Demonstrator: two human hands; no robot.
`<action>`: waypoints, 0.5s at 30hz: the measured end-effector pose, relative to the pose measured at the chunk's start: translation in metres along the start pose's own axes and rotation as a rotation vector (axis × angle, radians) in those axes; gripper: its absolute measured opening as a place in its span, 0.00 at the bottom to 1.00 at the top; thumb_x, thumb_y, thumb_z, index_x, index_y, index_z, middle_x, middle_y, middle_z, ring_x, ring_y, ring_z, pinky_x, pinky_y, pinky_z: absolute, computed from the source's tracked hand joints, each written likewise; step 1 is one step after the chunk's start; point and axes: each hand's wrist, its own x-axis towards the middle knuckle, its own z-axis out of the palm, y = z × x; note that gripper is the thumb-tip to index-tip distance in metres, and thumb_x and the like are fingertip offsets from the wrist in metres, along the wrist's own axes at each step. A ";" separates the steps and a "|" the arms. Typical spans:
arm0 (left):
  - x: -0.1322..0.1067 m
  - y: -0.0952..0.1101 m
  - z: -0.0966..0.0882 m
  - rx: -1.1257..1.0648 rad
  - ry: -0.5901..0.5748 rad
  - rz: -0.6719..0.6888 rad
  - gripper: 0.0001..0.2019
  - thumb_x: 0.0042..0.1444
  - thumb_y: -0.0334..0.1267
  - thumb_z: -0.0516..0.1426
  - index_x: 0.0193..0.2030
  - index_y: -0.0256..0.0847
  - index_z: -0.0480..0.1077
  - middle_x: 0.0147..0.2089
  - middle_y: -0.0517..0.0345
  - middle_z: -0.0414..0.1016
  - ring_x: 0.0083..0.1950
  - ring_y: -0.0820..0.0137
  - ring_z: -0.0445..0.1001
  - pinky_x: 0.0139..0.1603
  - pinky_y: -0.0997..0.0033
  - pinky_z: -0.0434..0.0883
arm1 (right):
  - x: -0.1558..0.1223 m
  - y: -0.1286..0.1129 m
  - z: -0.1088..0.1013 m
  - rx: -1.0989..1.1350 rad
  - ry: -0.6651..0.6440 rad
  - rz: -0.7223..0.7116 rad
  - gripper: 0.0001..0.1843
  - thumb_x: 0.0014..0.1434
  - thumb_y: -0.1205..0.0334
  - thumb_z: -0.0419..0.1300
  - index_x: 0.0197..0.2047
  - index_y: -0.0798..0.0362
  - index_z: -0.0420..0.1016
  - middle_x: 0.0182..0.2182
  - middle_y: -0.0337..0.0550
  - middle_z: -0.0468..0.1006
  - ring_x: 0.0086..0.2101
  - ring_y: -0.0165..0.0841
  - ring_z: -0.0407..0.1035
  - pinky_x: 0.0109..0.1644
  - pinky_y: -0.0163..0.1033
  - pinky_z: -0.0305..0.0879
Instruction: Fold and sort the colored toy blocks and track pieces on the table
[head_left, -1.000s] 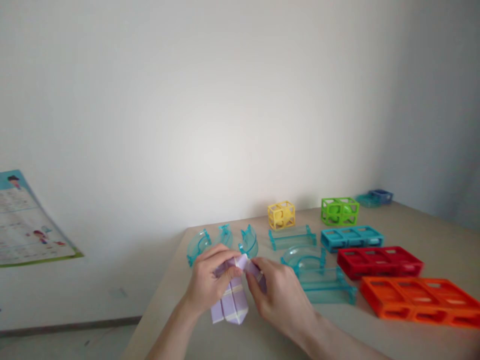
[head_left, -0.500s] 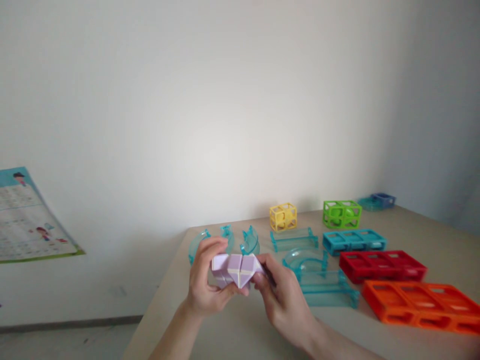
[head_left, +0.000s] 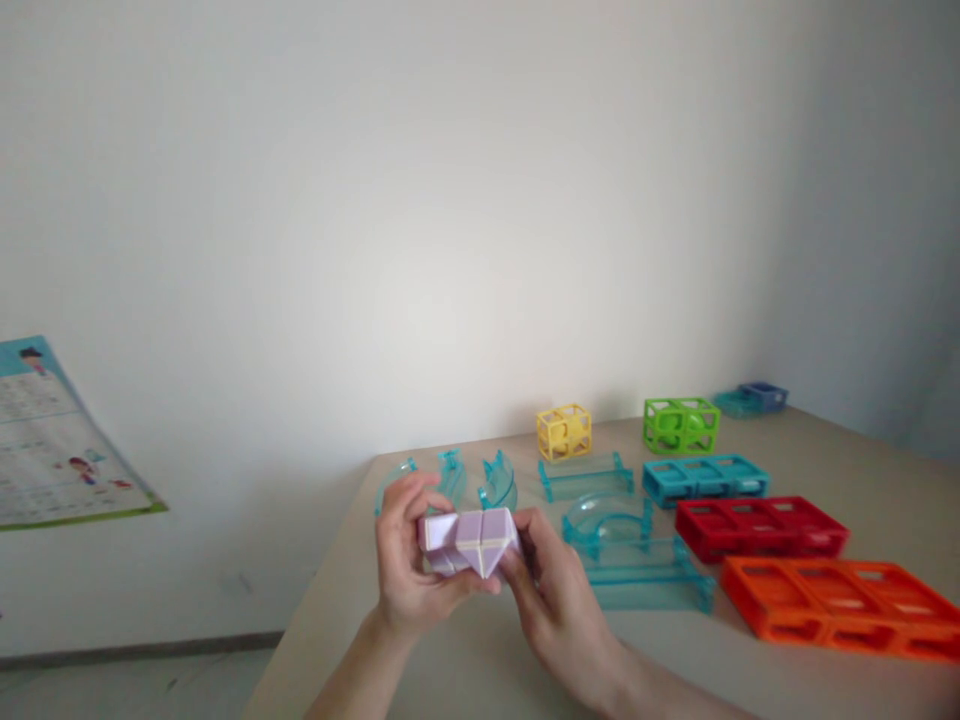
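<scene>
A lilac and white snake puzzle (head_left: 471,530), folded into a compact angular shape, is held above the near part of the table (head_left: 480,670). Around its left end curl the fingers of my left hand (head_left: 409,560), the thumb running underneath. My right hand (head_left: 551,580) grips the right end between thumb and fingers, which hide part of that end. Behind my hands lie clear teal curved track pieces (head_left: 499,482) and straight ones (head_left: 585,478).
To the right sit openwork plastic blocks: orange (head_left: 840,605), red (head_left: 761,530), blue (head_left: 705,480), green (head_left: 681,427) and yellow (head_left: 564,433). A dark blue block (head_left: 763,396) is in the far corner. A poster (head_left: 67,440) hangs on the wall (head_left: 450,220) at left.
The puzzle has turned slightly between my hands, and its right end shows a little differently. My left fingers have loosened and shifted slightly. The view has moved a little.
</scene>
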 end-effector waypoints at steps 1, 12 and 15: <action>0.000 0.002 0.002 -0.054 0.023 -0.047 0.50 0.34 0.49 0.71 0.64 0.49 0.54 0.56 0.43 0.61 0.34 0.69 0.72 0.30 0.68 0.73 | -0.001 0.001 0.001 0.027 0.018 -0.013 0.06 0.68 0.60 0.48 0.43 0.51 0.63 0.31 0.39 0.71 0.31 0.31 0.65 0.35 0.34 0.59; 0.004 -0.002 -0.002 -0.086 -0.219 -0.124 0.12 0.45 0.28 0.65 0.38 0.41 0.75 0.40 0.49 0.81 0.45 0.55 0.78 0.48 0.52 0.72 | 0.008 -0.002 -0.009 -0.031 0.119 -0.301 0.18 0.60 0.76 0.48 0.49 0.48 0.66 0.47 0.47 0.67 0.50 0.37 0.63 0.54 0.43 0.61; 0.002 0.001 -0.003 -0.089 -0.132 -0.309 0.12 0.40 0.30 0.68 0.34 0.41 0.77 0.35 0.52 0.82 0.38 0.56 0.79 0.41 0.57 0.75 | 0.007 -0.003 -0.008 -0.062 0.123 -0.256 0.18 0.61 0.73 0.50 0.52 0.48 0.65 0.49 0.49 0.68 0.51 0.38 0.64 0.54 0.44 0.62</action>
